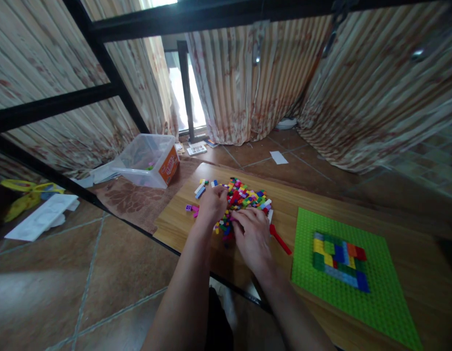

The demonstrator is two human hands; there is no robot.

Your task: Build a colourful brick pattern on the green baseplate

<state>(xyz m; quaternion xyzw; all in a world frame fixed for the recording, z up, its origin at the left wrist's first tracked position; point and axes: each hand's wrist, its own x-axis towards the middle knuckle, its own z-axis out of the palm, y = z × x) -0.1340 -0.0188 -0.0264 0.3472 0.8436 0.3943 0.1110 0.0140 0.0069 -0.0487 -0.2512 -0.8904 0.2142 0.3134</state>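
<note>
A heap of small coloured bricks (246, 195) lies on the wooden table (291, 204). My left hand (212, 205) rests at the heap's left edge, fingers curled down into the bricks. My right hand (252, 235) lies on the heap's near side, fingers bent onto the bricks. What either hand grips is hidden under the fingers. A red brick-separator tool (280, 240) lies just right of my right hand. Further right sits a green baseplate (379, 292) with a patch of coloured bricks (339, 258) pressed onto it.
A few loose bricks (199, 190) lie left of the heap. A clear plastic box (147, 160) stands on a brown mat on the tiled floor. Black metal bars cross the upper left. Striped curtains hang behind. White packaging (43, 217) lies at the left.
</note>
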